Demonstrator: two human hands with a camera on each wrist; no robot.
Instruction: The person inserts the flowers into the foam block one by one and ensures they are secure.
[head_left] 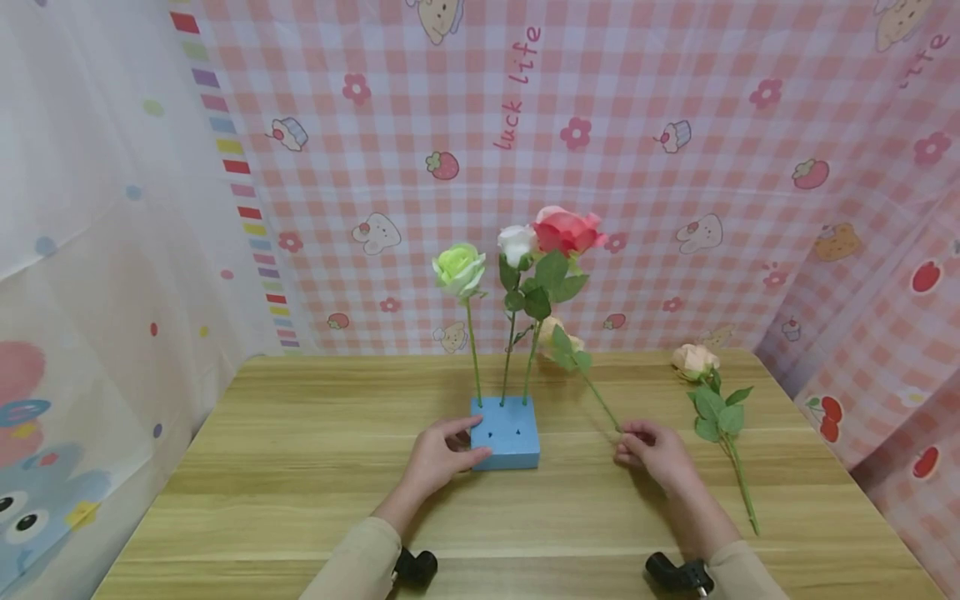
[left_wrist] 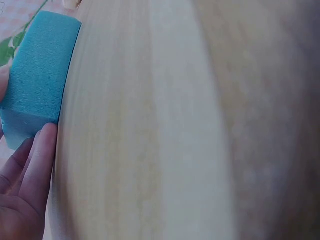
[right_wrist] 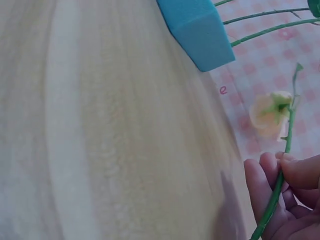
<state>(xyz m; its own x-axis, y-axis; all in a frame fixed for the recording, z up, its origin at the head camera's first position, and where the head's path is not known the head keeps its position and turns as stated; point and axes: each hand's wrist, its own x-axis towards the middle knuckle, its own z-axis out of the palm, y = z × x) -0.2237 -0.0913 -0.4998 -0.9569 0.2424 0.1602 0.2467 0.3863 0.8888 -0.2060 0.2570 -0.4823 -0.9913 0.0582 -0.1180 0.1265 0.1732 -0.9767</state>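
A blue foam block (head_left: 507, 458) sits on the table, with two small dark holes showing in its top. My left hand (head_left: 437, 457) grips the block at its left side, thumb and fingers apart on its edges; the left wrist view shows fingertips against the blue foam (left_wrist: 42, 70). Rising upright from the block's back row are a light green rose (head_left: 459, 269), a white rose (head_left: 517, 244) and a red-pink rose (head_left: 567, 231). To the right, my right hand (head_left: 658, 454) pinches the stem of a pale yellow rose (right_wrist: 270, 117), whose head tilts away toward the back left.
A peach rose (head_left: 696, 362) with green leaves lies on the wooden table (head_left: 315, 467) at the right. Behind the table hangs a pink checked cloth (head_left: 465, 100). Black devices (head_left: 678, 575) are strapped near both wrists.
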